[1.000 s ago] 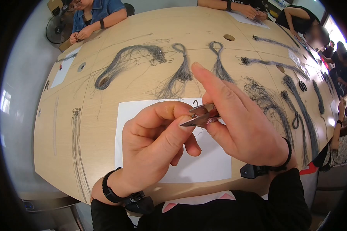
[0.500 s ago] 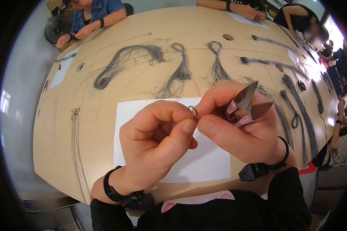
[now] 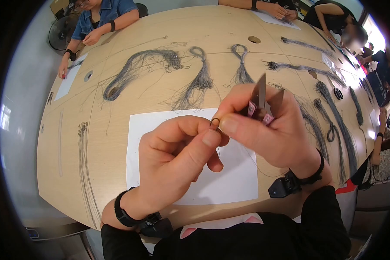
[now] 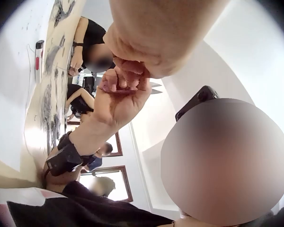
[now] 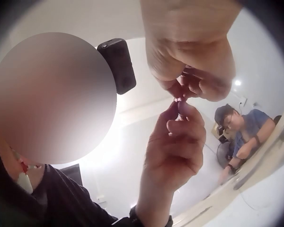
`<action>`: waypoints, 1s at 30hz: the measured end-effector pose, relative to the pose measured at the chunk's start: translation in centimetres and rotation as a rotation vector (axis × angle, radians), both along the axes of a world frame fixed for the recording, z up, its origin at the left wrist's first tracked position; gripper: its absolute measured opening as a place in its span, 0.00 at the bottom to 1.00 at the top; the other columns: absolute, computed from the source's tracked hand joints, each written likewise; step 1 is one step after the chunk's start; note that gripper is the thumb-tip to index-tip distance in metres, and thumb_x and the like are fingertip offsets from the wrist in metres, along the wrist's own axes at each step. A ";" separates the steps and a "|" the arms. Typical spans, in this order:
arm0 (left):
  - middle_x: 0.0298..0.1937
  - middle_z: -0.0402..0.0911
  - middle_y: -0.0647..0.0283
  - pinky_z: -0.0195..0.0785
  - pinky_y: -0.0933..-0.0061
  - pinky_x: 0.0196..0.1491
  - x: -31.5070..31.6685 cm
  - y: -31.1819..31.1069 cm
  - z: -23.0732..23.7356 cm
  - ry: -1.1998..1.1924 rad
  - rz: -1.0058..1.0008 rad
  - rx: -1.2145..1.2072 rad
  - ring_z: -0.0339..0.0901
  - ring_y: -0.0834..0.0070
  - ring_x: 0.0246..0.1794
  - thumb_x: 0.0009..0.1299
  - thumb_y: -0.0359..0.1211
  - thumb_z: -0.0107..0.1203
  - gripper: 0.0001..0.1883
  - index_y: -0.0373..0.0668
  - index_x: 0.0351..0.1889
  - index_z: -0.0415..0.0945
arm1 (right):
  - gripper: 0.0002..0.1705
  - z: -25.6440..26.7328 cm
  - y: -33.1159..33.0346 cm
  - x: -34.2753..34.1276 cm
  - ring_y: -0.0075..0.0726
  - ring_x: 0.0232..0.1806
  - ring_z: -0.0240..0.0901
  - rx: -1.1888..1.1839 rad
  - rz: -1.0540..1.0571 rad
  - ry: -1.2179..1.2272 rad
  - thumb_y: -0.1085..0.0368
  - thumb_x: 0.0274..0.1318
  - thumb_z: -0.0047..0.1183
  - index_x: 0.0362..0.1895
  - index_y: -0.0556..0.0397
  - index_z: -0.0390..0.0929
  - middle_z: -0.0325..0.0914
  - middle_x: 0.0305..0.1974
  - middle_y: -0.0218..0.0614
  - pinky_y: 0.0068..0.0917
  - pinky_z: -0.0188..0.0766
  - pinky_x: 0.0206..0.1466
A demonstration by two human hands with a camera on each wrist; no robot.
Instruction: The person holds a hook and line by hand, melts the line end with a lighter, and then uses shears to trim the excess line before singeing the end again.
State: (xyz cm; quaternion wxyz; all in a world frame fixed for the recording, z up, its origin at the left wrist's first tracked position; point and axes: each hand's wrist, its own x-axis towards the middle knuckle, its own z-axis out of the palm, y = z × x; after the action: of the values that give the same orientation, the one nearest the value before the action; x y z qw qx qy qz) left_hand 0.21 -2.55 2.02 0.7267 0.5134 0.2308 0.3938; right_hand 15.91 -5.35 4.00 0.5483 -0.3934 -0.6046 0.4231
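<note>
In the head view a small dark hook (image 3: 214, 123) stands between the two hands above a white sheet. My left hand (image 3: 173, 158) pinches it between thumb and forefinger. The thumb and forefinger of my right hand (image 3: 268, 125) meet at the hook's right side, and small scissors (image 3: 261, 102) with pink handles are held in the same palm, blades spread and pointing up. A thin line runs below the right hand. Both wrist views show the fingertips of the two hands meeting; the hook is too small to tell there.
White paper (image 3: 195, 186) lies under the hands. Around it on the table (image 3: 108, 147) are a hook bundle (image 3: 84, 151) at left, grey line bundles (image 3: 201, 84) beyond and more at right. Other people sit or lean at the far edge.
The scissors have swung from between the fingertips into my right palm, blades now upward. My right thumb and forefinger have come to the hook. The person at far left has reached toward the paper there.
</note>
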 end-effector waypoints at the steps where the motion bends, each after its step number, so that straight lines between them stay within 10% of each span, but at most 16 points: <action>1: 0.29 0.75 0.63 0.56 0.91 0.14 0.0 0.0 0.1 0.000 0.000 0.000 0.71 0.83 0.20 0.60 0.29 0.48 0.06 0.36 0.31 0.70 | 0.02 0.4 -0.1 -0.2 0.16 0.21 0.60 -0.097 -0.017 0.089 0.74 0.42 0.45 0.25 0.58 0.70 0.67 0.20 0.28 0.13 0.56 0.24; 25: 0.20 0.72 0.63 0.48 0.92 0.08 0.6 -0.1 0.0 0.089 0.032 0.121 0.70 0.81 0.15 0.62 0.30 0.44 0.07 0.36 0.34 0.66 | 0.04 0.6 -0.5 0.4 0.18 0.24 0.65 -0.059 -0.023 -0.157 0.74 0.41 0.46 0.26 0.59 0.70 0.70 0.23 0.31 0.15 0.61 0.26; 30: 0.28 0.73 0.63 0.64 0.87 0.24 0.3 0.1 -0.3 -0.043 0.008 0.082 0.70 0.83 0.22 0.59 0.24 0.47 0.05 0.33 0.32 0.68 | 0.03 0.1 -0.2 0.3 0.15 0.21 0.60 0.026 -0.037 -0.145 0.74 0.40 0.48 0.25 0.58 0.70 0.68 0.20 0.28 0.13 0.55 0.22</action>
State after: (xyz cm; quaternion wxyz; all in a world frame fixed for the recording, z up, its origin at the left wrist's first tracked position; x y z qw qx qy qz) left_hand 0.51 -2.46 1.75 0.7081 0.5334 0.2008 0.4169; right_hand 16.23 -5.59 4.06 0.5160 -0.4270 -0.6407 0.3753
